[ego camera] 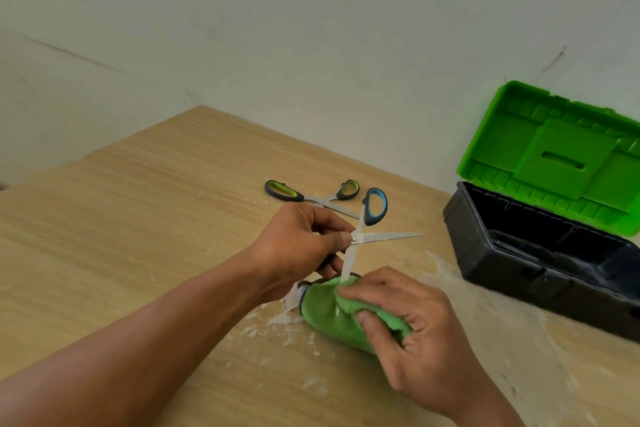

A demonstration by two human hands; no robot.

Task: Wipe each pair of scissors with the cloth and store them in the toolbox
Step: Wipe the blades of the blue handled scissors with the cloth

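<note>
Between my hands, I am gripping the spread blue scissors (377,237) at the pivot with my left hand (301,246); one blade is pointing straight down into the cloth (329,319) my right hand (412,315) is pinching.

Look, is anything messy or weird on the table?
Yes: white flaky smears lie on the wooden table, around the green cloth and in front of the black toolbox, like spilled powder or dried residue. The blue scissors being wiped look undamaged.

Open blue-handled scissors (381,237) tip-down in green cloth (329,319)
</note>
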